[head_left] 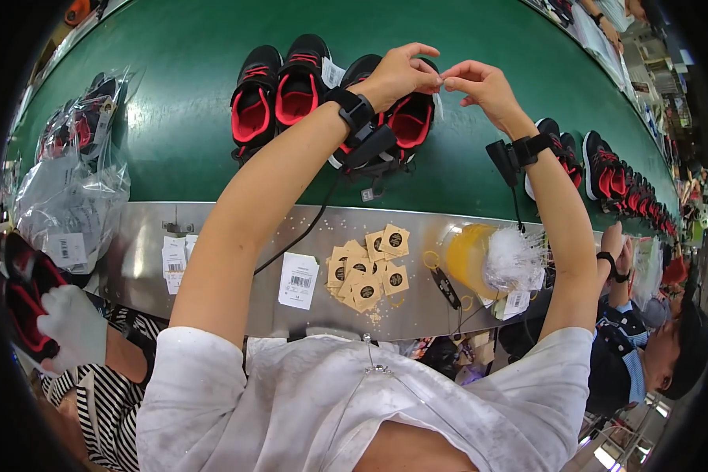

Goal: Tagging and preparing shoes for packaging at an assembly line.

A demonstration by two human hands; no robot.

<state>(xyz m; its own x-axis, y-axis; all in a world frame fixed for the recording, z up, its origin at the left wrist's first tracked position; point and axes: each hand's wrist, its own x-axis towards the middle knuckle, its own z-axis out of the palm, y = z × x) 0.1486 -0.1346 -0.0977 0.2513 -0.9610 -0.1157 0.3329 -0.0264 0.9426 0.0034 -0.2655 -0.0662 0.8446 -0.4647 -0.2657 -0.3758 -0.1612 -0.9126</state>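
We see bagged shoes [79,130] leftmost, then a black-red pair [294,75] on the green table [185,94]. Our left hand [399,75] is over the second pair [411,122], its thumb and fingers bent; our right hand [484,90], just beside, brings thumb toward forefinger. We cannot tell what either grips. More shoes [604,169] line the right.

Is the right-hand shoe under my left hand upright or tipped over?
Upright: the shoe stands on the green table, red-lined opening facing up; your left hand hides part.

Bright light glares on the green table [173,79] and metal ledge [145,220]; fisheye edges bend into black.
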